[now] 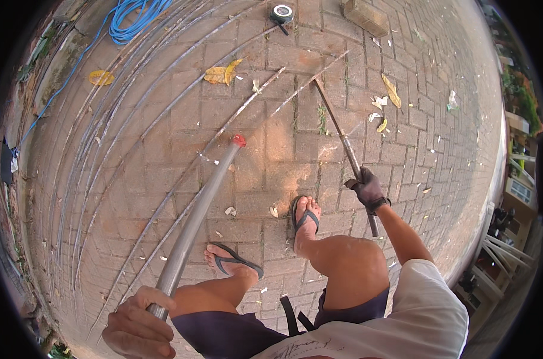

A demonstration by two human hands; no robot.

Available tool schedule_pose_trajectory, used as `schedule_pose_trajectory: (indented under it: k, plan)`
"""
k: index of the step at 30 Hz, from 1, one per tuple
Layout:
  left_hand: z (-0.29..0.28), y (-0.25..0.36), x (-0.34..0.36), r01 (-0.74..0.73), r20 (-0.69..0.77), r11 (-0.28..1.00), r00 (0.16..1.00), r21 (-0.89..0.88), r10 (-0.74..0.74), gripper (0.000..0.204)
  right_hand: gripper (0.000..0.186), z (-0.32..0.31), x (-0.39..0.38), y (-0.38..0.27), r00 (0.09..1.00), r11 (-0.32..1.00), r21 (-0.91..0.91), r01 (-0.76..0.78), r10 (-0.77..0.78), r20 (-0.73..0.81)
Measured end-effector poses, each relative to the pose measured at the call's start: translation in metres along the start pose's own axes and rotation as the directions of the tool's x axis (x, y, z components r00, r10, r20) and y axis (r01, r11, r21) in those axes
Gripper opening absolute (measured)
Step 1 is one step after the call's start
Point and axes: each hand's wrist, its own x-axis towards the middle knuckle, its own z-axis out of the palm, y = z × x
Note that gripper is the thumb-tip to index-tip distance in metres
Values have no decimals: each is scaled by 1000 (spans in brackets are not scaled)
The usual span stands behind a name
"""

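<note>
My left hand [139,323], bare, is wrapped round the lower end of a long grey metal pipe [194,230]. The pipe slants up and away to a red far end [238,140], close over the paving and the rods. My right hand [369,190], in a dark fingerless-looking glove, grips a metal bar [350,154], thick near the hand and thinner beyond. Its far tip meets or overlaps a long thin metal rod [328,67]; whether it hooks the rod I cannot tell. Another thin rod [247,105] lies just left of that one.
Several long curved rods [113,102] spread over the brick paving [319,281] at left. A blue coiled hose or cable [131,21] lies far left. A tape measure [281,15] and a loose brick [365,17] are at the far side. Dry leaves [222,73] are scattered about.
</note>
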Motion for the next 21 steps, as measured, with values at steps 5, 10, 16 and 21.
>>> schedule_pose_trajectory:
  k: [5, 10, 16, 21]
  plan:
    - [16, 30, -12, 403, -215, 887, 909, 228, -358, 36, 31, -77, -55, -79, 944, 971, -1, -241, 234, 233]
    - [57, 51, -14, 592, -277, 772, 801, 231, -531, 41, 24, -114, -113, -134, 780, 722, 371, -584, 373, 503]
    - [118, 58, -40, 600, -362, 659, 800, 454, -479, 46, 20, -107, -156, -195, 720, 731, 284, -620, 386, 576]
    - [147, 62, -64, 745, -398, 571, 667, 343, -631, 48, 27, -95, -166, -238, 708, 724, 257, -641, 427, 563]
